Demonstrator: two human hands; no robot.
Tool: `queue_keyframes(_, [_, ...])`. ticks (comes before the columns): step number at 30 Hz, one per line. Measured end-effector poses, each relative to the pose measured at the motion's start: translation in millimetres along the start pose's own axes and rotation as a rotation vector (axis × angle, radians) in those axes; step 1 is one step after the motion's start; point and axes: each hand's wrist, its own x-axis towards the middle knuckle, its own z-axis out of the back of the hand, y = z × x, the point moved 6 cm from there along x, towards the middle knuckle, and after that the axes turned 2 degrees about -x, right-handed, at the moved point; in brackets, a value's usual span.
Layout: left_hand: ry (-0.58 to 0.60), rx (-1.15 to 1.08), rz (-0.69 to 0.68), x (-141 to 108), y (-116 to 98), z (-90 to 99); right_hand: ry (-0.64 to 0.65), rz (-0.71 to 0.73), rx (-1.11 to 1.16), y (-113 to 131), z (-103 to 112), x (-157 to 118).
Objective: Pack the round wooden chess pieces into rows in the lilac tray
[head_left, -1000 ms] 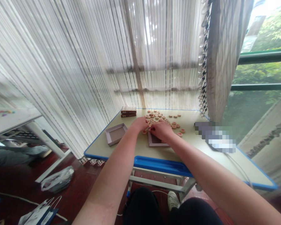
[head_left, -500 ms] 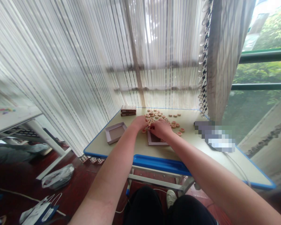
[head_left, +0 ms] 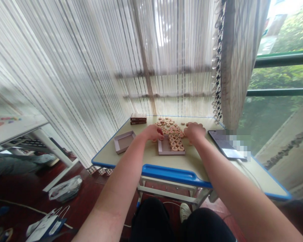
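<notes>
An open box tray (head_left: 164,153) lies near the table's front edge, with round wooden chess pieces (head_left: 175,144) in rows along its right side. My left hand (head_left: 154,132) is at the tray's back left corner, thumb and fingers closed on a round piece (head_left: 161,137). To the right of the tray, my right hand (head_left: 195,131) is over the table with curled fingers; what they hold, if anything, is hidden. Loose pieces (head_left: 168,125) lie in a heap behind the tray, between my hands.
A second shallow box part (head_left: 124,142) lies at the left. Stacked small boxes (head_left: 138,118) stand at the back left. A tablet (head_left: 226,144) with a cable rests on the right. A blue groove (head_left: 170,173) runs along the front edge.
My right hand has moved right, from over the tray to the pieces beside it, uncovering the rows inside. My left hand has stayed near the tray's back left corner.
</notes>
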Motion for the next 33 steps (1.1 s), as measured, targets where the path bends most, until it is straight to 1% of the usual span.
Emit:
queue_keyframes(3, [0.017, 0.049, -0.05, 1.6, -2.4, -1.5, 0.05, -0.077, -0.008, -13.6, -1.3, 5.1])
queue_keyframes(6, [0.046, 0.043, -0.029, 3.3, -0.1, -3.4, 0.112, -0.129, -0.013, -21.8, -6.2, 8.1])
queue_keyframes(9, [0.081, 0.001, 0.0, 1.9, 2.1, -5.1, 0.186, -0.128, 0.024, -25.1, -15.2, 10.4])
queue_keyframes(12, [0.076, -0.048, 0.004, -0.6, 2.9, -4.0, 0.19, -0.097, 0.067, -24.6, -21.0, 13.5])
queue_keyframes(15, [0.011, -0.059, 0.001, -0.1, 4.3, 0.5, 0.141, -0.048, 0.073, -20.2, -22.6, 16.0])
queue_keyframes(18, [-0.092, 0.008, -0.003, 3.5, 6.2, 5.8, 0.144, 0.0, 0.053, -14.6, -25.1, 16.3])
queue_keyframes(22, [-0.226, 0.12, 0.001, 6.0, 5.7, 11.6, 0.129, -0.016, 0.073, -16.9, -25.8, 18.0])
queue_keyframes(25, [-0.283, 0.158, 0.037, 4.9, 6.3, 14.8, 0.063, -0.011, 0.127, -17.5, -20.2, 19.9])
queue_keyframes(27, [-0.304, 0.172, 0.078, 4.1, 9.9, 16.4, -0.005, 0.061, 0.183, -8.1, -10.6, 16.3])
queue_keyframes(29, [-0.331, 0.192, 0.118, 4.2, 15.8, 18.1, -0.054, 0.21, 0.252, 12.3, 2.5, 3.7])
queue_keyframes(30, [-0.351, 0.202, 0.13, 4.5, 18.6, 19.1, -0.048, 0.308, 0.283, 26.1, 8.5, -6.6])
queue_keyframes(33, [-0.393, 0.222, 0.154, 5.9, 25.0, 20.2, 0.04, 0.635, 0.325, 70.6, 21.0, -49.0])
